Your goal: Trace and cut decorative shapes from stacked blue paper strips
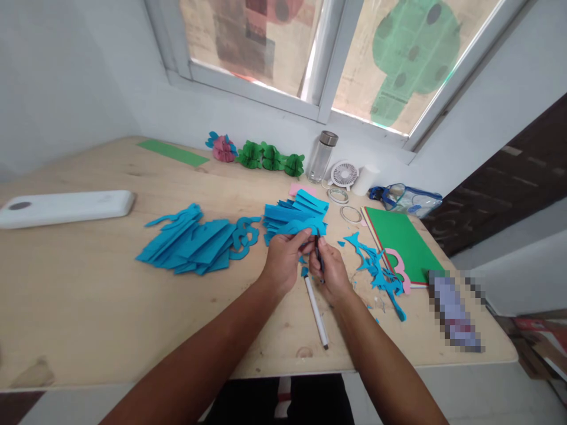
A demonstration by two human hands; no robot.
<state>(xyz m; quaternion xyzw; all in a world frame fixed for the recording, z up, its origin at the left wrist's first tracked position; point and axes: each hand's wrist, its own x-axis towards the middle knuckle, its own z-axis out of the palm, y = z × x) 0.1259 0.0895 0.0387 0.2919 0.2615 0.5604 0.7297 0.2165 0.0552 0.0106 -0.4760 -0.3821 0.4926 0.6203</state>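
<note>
My left hand [284, 257] pinches a blue paper piece [303, 225] with a wavy edge, held at the front of a stack of folded blue paper [283, 213]. My right hand [331, 268] is closed around dark-handled scissors [319, 255], whose tips meet the paper's right end. The blades are mostly hidden by the fingers. A white marker [316, 313] lies on the table just below both hands. Left of them, more folded blue paper [195, 245] is spread in a pile, with curly cut pieces [243, 237] at its right end.
Blue scraps [376, 268] and a pink scalloped cut-out [398, 268] lie right, by green sheets [410, 242]. Tape rolls [351, 214], a small fan [344, 175], a glass bottle [321, 158] and green paper ornaments [271, 157] stand along the wall. A white long case [66, 208] lies left.
</note>
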